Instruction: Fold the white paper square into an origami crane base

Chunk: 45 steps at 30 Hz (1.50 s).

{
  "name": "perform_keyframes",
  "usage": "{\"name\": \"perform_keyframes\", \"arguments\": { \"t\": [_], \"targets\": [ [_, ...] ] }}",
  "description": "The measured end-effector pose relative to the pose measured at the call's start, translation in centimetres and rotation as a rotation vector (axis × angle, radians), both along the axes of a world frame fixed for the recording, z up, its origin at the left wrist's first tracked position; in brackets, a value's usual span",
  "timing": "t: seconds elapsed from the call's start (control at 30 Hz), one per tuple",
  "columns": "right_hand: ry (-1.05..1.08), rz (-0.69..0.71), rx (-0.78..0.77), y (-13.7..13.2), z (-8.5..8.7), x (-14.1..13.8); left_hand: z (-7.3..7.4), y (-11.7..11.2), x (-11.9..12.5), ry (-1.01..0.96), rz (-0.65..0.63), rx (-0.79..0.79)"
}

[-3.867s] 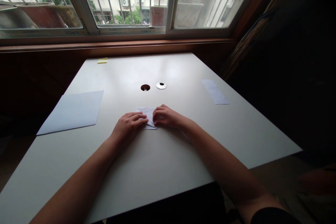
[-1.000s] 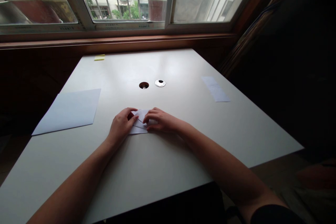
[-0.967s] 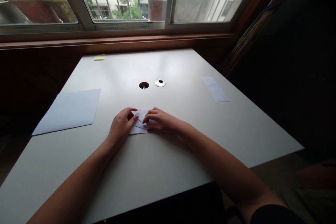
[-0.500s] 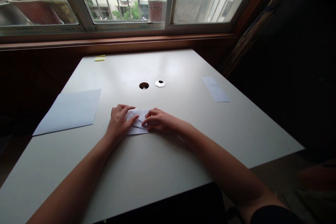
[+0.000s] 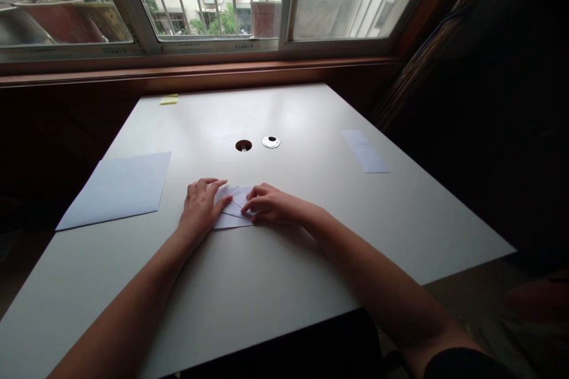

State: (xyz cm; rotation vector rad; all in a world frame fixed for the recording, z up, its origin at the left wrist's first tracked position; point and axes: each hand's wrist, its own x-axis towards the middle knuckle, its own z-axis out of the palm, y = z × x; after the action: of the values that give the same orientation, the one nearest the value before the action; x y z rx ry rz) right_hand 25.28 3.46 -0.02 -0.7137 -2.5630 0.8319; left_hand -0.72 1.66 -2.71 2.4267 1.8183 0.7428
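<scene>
A small folded sheet of white paper (image 5: 233,208) lies flat on the white table, with crease lines and overlapping flaps on its upper face. At its left edge rests my left hand (image 5: 201,204), thumb on the paper and fingers stretched out and apart. My right hand (image 5: 271,204) is at the paper's right side, its fingers bent and the tips closed on a flap near the lower right. Part of the paper's right end is hidden beneath that hand.
White paper sheets (image 5: 118,189) lie at the table's left edge. A narrow paper strip (image 5: 365,151) is on the right. Beyond my hands are a round cable hole (image 5: 243,145) and its loose cover (image 5: 271,141). Yellow sticky notes (image 5: 169,99) sit at the far left corner.
My left hand has shifted slightly to the left, its thumb drawing back a little across the paper. The right hand stays almost where it was.
</scene>
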Motion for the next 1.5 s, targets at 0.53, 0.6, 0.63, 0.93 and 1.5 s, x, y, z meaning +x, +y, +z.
{"name": "perform_keyframes", "arguments": {
  "t": [0.53, 0.6, 0.63, 0.93, 1.5],
  "targets": [
    [0.053, -0.026, -0.06, 0.4, 1.0, 1.4, 0.8, -0.3, -0.2, -0.059, -0.05, 0.029],
    [0.053, -0.041, -0.042, 0.4, 0.9, 1.4, 1.0, -0.3, -0.2, -0.08, -0.063, 0.025],
    [0.051, -0.049, -0.035, 0.5, 0.9, 1.4, 1.1, -0.3, -0.2, -0.091, -0.069, 0.022],
    [0.029, -0.099, 0.054, 0.4, 0.7, 1.7, 2.1, -0.5, 0.2, -0.206, -0.102, 0.013],
    [0.021, -0.156, 0.114, 0.4, 0.6, 1.7, 2.6, -0.7, 0.4, -0.246, -0.298, -0.125]
  ]
}}
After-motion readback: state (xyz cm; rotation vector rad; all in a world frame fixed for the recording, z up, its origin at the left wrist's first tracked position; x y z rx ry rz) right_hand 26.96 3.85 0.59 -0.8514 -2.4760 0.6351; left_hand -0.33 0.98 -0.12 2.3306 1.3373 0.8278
